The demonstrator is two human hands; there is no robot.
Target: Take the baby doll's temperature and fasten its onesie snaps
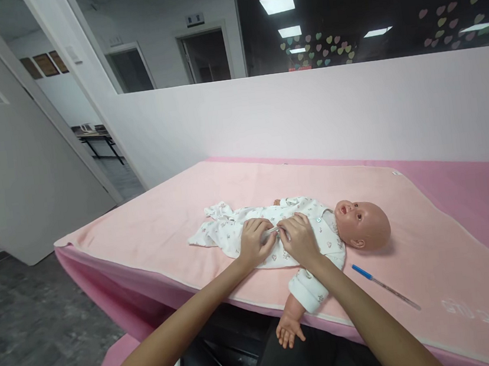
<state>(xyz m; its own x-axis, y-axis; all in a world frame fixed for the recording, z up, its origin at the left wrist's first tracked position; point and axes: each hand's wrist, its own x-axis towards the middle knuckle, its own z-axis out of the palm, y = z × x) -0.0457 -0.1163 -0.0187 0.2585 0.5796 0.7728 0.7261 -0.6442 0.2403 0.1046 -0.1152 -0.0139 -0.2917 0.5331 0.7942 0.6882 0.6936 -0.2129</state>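
Observation:
A baby doll [365,224] lies on its back, its head to the right, dressed in a white patterned onesie [248,213]. My left hand [255,242] is closed on the front of the onesie at the doll's middle. Right beside it, my right hand [298,237] pinches the same front edge, so the fingertips of both hands nearly meet. A snap or button there, if any, is hidden by my fingers. Near the collar a small round fastener shows. One doll arm with a cuffed sleeve hangs over the table's near edge, under my right forearm.
A pink towel [159,217] covers the table over a darker pink cloth [486,189]. To the right of the doll lies a blue-capped pen [386,287]. A white wall with a window stands behind, and a door [12,146] is at the left.

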